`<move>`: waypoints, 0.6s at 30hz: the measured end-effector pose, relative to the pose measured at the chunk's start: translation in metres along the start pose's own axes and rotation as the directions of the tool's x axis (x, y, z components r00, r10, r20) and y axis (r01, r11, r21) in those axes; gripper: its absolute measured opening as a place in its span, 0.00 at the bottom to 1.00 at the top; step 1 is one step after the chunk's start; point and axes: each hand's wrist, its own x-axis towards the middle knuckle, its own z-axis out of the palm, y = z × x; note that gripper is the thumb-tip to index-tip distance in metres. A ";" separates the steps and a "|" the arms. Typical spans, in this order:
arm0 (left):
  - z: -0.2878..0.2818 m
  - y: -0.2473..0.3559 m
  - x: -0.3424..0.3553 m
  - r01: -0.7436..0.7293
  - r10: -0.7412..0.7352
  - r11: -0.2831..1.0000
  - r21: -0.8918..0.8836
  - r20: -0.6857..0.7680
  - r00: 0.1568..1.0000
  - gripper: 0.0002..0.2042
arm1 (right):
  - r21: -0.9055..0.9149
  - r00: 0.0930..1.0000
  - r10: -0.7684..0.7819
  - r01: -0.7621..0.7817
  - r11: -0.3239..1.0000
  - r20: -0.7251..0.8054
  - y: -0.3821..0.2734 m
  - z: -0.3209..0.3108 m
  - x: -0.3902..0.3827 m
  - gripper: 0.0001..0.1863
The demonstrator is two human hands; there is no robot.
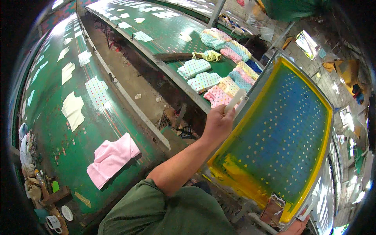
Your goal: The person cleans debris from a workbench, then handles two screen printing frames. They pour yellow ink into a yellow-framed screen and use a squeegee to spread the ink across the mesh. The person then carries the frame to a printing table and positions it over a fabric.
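A screen printing frame (288,129) with a blue dotted mesh and yellow-smeared borders stands tilted on my right. My left hand (220,122) is closed around the white handle (236,98) on its near left side. At the frame's lower corner my right hand (297,226) grips the edge by another pale handle; the picture's lower rim cuts off most of that hand. A brown block (273,209) sits at this corner. To the left, a pink folded fabric piece (112,159) lies on the green printing table (58,147), apart from both hands.
Cream cut pieces (73,111) and dotted pieces (96,92) lie along the left table. Across a gap, stacks of dotted fabric (204,81) and a yellow cord bundle (210,56) rest on a second green table. A white mug (53,223) and clutter line the lower left edge.
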 end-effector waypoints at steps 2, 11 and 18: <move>0.001 -0.001 0.016 -0.006 0.004 0.999 -0.038 -0.037 0.999 0.14 | 0.040 1.000 0.001 -0.001 0.999 -0.004 -0.037 -0.013 0.014 0.24; 0.057 -0.021 0.111 0.000 0.035 0.979 0.203 -0.171 0.985 0.13 | 0.311 0.991 -0.133 0.121 0.943 0.014 -0.250 0.033 0.117 0.25; 0.105 -0.035 0.165 0.075 0.016 0.954 0.289 -0.301 0.953 0.15 | 0.578 0.954 -0.295 0.275 0.769 -0.062 -0.385 0.091 0.213 0.25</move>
